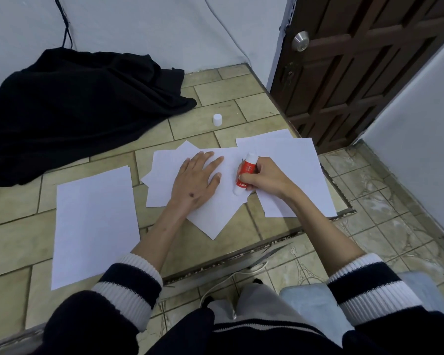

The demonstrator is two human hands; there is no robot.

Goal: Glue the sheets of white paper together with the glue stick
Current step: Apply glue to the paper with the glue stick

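Note:
Several white paper sheets (215,213) lie overlapped on the tiled floor in the middle of the view. My left hand (196,179) rests flat on them, fingers spread. My right hand (263,176) grips a red and white glue stick (245,172), uncapped, held at a slant over the sheets. Its white cap (217,119) stands on the floor beyond the paper. A separate stack of white sheets (95,226) lies to the left, apart from both hands.
A black cloth (75,103) is heaped at the back left against the wall. A dark wooden door (356,73) stands at the back right. A floor step edge (241,254) and a white cable (231,275) run near my knees.

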